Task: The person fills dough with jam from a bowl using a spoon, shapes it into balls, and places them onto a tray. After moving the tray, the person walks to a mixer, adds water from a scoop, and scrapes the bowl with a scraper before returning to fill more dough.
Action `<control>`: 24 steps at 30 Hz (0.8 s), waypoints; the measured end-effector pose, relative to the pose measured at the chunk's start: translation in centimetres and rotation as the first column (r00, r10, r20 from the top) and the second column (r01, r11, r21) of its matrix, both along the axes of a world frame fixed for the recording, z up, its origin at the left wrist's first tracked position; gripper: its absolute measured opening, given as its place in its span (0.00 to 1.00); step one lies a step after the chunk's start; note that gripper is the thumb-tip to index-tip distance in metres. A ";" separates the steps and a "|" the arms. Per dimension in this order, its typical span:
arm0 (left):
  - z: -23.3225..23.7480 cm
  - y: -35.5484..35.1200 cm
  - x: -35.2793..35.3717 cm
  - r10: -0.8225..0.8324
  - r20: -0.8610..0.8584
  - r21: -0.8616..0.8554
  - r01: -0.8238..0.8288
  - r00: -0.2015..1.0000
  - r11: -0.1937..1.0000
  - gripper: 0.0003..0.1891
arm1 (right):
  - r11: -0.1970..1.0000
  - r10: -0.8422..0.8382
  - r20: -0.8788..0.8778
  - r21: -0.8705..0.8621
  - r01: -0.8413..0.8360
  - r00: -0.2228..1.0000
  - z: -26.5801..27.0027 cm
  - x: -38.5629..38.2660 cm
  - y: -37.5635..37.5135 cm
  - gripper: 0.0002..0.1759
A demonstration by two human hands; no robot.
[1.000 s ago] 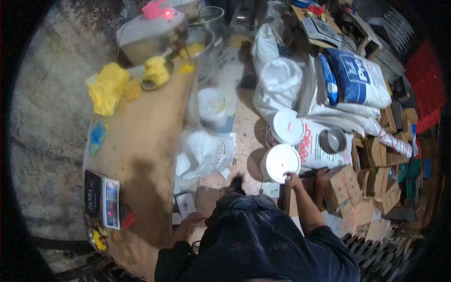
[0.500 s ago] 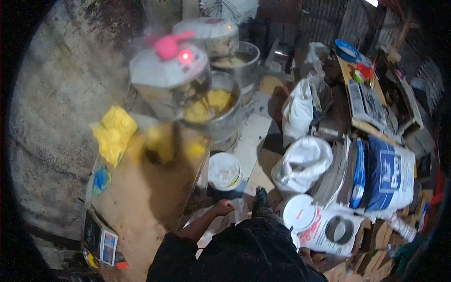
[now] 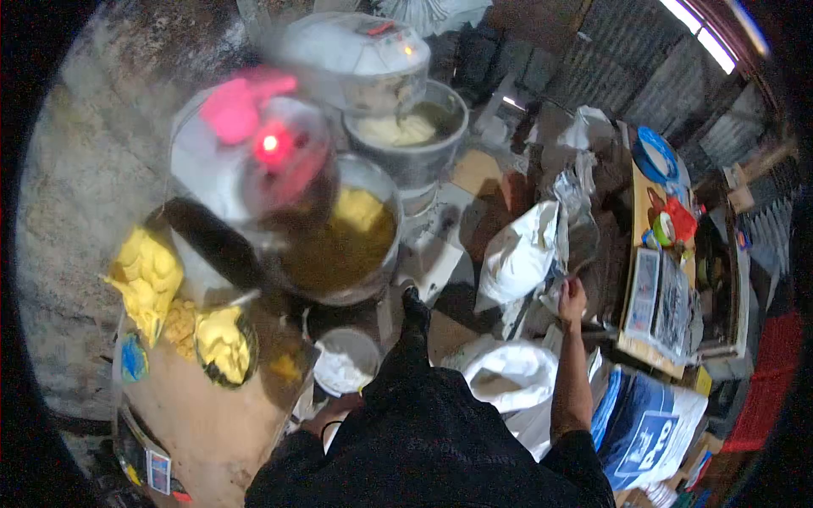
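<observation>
My right hand [image 3: 573, 302] is stretched forward beside a white sack [image 3: 517, 258]. Its fingers are curled in, and I see nothing held in them. My left hand [image 3: 332, 413] is low by my body, near a white bucket [image 3: 345, 362] with white stuff inside; my dark clothing partly covers it and its fingers do not show clearly. Ahead stands a large metal mixing bowl [image 3: 394, 229] holding yellow dough [image 3: 360, 210], under a mixer with a pink thing [image 3: 233, 110] and a red light on top.
A second mixer [image 3: 351, 55] sits over another bowl of pale dough [image 3: 396, 129]. On the wooden table [image 3: 203, 423] at left are yellow dough [image 3: 146, 279] and a bowl of yellow stuff [image 3: 224, 339]. An open white sack [image 3: 512, 377] and a blue-and-white bag [image 3: 652, 432] lie at right.
The view has moved forward, bringing the mixers and table closer. My right hand has swung up into view beside the white sack; my left hand has dropped back towards my body.
</observation>
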State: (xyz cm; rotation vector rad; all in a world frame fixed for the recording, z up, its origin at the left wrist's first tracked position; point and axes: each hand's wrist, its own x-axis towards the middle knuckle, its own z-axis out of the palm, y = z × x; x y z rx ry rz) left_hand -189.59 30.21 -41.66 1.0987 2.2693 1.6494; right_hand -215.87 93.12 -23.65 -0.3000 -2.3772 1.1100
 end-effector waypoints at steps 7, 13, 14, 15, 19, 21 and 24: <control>-7.2 5.7 -10.7 0.549 0.523 -0.632 -0.136 0.651 0.763 0.13 | 0.680 0.643 0.231 0.268 -0.683 0.731 4.4 -25.6 -15.6 0.15; -9.7 13.5 -16.6 0.825 0.435 -0.654 -0.502 0.362 0.566 0.12 | 0.465 0.867 0.125 0.141 -0.874 0.482 8.2 -45.1 -24.7 0.09; -10.0 14.9 -17.2 0.851 0.422 -0.660 -0.538 0.312 0.525 0.11 | 0.374 0.847 0.205 0.424 -0.825 0.490 15.1 -47.3 -26.9 0.08; -9.9 16.2 -18.0 0.876 0.394 -0.674 -0.560 0.279 0.482 0.11 | 0.420 0.880 0.044 0.393 -0.818 0.474 16.0 -51.1 -27.8 0.08; -6.2 20.5 -20.2 0.913 0.172 -0.802 -0.487 0.369 0.347 0.09 | 0.582 0.789 -0.057 0.391 -0.714 0.612 22.3 -64.6 -32.2 0.08; -4.1 23.2 -22.6 0.944 -0.051 -0.691 -0.694 0.327 0.203 0.09 | 0.465 0.878 -0.201 0.150 -0.872 0.434 21.1 -74.5 -35.9 0.13; -7.0 28.9 -23.4 0.978 0.149 -0.883 -0.426 0.145 0.198 0.11 | 0.074 0.985 0.064 0.675 -0.734 0.158 22.7 -80.7 -40.5 0.19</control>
